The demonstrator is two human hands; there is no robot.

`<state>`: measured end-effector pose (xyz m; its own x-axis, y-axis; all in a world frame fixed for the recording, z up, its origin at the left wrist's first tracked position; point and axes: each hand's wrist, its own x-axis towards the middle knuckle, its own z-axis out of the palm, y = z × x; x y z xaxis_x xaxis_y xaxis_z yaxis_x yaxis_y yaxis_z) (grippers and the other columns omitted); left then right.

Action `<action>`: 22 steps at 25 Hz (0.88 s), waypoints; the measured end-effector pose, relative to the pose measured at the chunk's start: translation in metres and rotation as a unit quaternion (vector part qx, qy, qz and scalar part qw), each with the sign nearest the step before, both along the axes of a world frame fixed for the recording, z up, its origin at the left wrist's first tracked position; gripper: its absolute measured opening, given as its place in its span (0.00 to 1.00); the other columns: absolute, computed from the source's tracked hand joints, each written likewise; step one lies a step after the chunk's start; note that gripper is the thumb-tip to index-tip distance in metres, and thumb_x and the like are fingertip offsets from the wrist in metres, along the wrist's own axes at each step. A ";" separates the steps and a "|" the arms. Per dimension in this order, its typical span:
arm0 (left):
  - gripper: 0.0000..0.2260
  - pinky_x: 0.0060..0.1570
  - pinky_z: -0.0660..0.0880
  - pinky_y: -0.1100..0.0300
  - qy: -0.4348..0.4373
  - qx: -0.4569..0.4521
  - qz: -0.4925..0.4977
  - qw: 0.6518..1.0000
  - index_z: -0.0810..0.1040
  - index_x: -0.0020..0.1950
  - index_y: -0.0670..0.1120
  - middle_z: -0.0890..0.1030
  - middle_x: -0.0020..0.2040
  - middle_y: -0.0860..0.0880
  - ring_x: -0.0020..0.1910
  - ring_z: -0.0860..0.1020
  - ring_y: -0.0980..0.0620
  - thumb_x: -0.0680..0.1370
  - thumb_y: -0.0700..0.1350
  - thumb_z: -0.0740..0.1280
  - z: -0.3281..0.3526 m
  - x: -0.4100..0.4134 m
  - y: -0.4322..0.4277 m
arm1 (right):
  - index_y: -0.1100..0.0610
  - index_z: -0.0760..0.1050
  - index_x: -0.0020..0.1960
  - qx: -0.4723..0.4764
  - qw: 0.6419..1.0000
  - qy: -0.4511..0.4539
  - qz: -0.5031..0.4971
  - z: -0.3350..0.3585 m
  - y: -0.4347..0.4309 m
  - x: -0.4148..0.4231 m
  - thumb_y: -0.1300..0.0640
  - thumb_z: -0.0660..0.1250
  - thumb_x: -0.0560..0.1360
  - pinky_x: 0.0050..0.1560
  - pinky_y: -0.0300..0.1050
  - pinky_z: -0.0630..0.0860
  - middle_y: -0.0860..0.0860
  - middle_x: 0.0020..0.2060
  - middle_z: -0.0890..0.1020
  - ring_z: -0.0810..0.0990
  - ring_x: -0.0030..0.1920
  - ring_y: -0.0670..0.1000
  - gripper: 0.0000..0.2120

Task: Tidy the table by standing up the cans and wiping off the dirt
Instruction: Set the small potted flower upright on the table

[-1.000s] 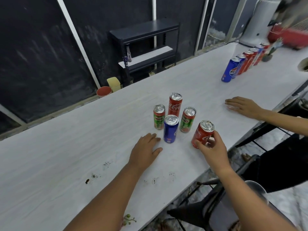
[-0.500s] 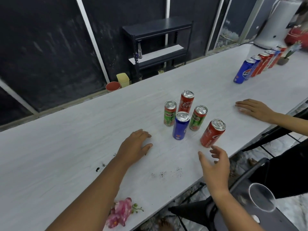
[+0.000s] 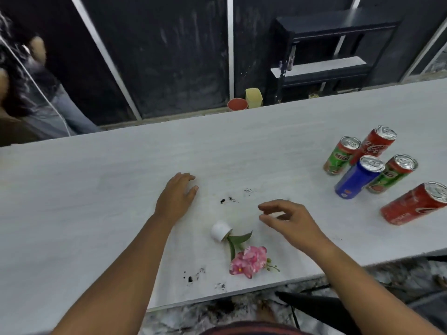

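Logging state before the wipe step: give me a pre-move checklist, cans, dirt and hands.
1. All five cans upright: ok. The two green cans, the blue can and both red cans stand on their bases.
2. Dirt wiped: not ok. Dark specks between the hands, more near the table front edge.
3. Small white pot upright: not ok. It lies on its side, pink flower flat on the table.
4. Hands free: ok. Left hand flat, right hand open above the table, both empty.
5. Wiping cloth in view: not ok, none visible.
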<state>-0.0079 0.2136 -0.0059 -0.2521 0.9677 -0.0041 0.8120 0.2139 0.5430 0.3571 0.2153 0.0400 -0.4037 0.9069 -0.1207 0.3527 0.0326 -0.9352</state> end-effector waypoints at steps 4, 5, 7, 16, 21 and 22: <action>0.17 0.81 0.64 0.50 0.014 0.040 0.037 0.998 0.80 0.75 0.45 0.75 0.80 0.48 0.83 0.67 0.47 0.87 0.49 0.68 -0.012 -0.027 -0.039 | 0.35 0.86 0.61 -0.019 0.986 -0.036 0.160 0.012 0.012 -0.050 0.50 0.80 0.75 0.68 0.41 0.74 0.32 0.65 0.82 0.77 0.69 0.35 0.17; 0.17 0.82 0.65 0.49 0.017 0.050 0.043 0.998 0.80 0.74 0.44 0.76 0.79 0.47 0.83 0.68 0.46 0.87 0.48 0.68 -0.014 -0.028 -0.044 | 0.35 0.85 0.63 -0.025 0.979 -0.056 0.196 0.012 0.015 -0.061 0.51 0.81 0.74 0.68 0.39 0.72 0.30 0.67 0.81 0.75 0.70 0.33 0.20; 0.17 0.80 0.67 0.47 0.022 0.066 0.052 0.996 0.81 0.73 0.43 0.78 0.77 0.47 0.81 0.70 0.45 0.87 0.49 0.68 -0.017 -0.028 -0.046 | 0.33 0.82 0.67 -0.029 0.960 -0.107 0.257 0.009 0.019 -0.081 0.52 0.81 0.74 0.68 0.33 0.70 0.29 0.70 0.78 0.72 0.72 0.31 0.25; 0.16 0.77 0.71 0.48 0.028 0.088 0.050 0.994 0.82 0.71 0.46 0.79 0.75 0.49 0.79 0.72 0.47 0.86 0.52 0.67 -0.023 -0.033 -0.042 | 0.38 0.83 0.66 0.105 0.959 -0.174 0.199 -0.009 0.024 -0.096 0.36 0.78 0.73 0.56 0.44 0.82 0.35 0.57 0.84 0.82 0.55 0.39 0.23; 0.16 0.77 0.71 0.47 0.034 0.096 0.050 0.994 0.82 0.70 0.46 0.80 0.75 0.49 0.78 0.73 0.47 0.86 0.52 0.67 -0.027 -0.035 -0.041 | 0.40 0.83 0.63 0.151 0.966 -0.171 0.118 -0.013 0.027 -0.087 0.38 0.76 0.75 0.49 0.36 0.80 0.35 0.54 0.83 0.83 0.47 0.39 0.18; 0.16 0.77 0.72 0.48 0.035 0.098 0.050 0.993 0.82 0.70 0.46 0.80 0.74 0.49 0.78 0.73 0.47 0.86 0.52 0.67 -0.028 -0.035 -0.041 | 0.39 0.83 0.61 0.138 0.973 -0.162 0.091 -0.014 0.028 -0.085 0.39 0.76 0.75 0.47 0.35 0.80 0.35 0.53 0.83 0.84 0.46 0.39 0.16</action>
